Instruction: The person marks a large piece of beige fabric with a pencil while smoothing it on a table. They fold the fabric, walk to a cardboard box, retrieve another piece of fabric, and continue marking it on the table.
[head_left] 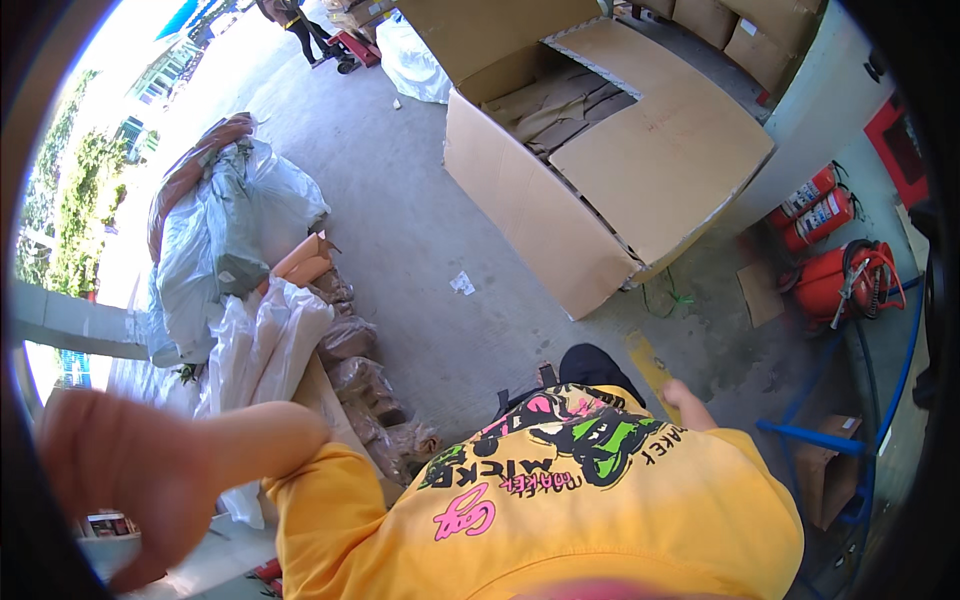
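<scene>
Head view, read as a clock face: the left hand (150, 460) is raised at 8 o'clock, blurred and close to the camera; its thumb stands apart, but whether the other fingers are released or clenched I cannot tell. White plastic-wrapped bundles (285, 340) lie nearest to it in the picture, at 9 o'clock, with bulging plastic bags (230, 220) beyond them toward 10. The right hand (688, 405) shows at 4 o'clock, partly hidden by the yellow top (620, 510); its fingers' state cannot be told. Just beside it is a yellow floor strip (648, 365). A large cardboard box (650, 140) stands at 1 o'clock, partly open, brown pieces (555, 105) inside. Red extinguishers (820, 215) are between 2 and 3, and a person (295, 25) is far off at 11.
</scene>
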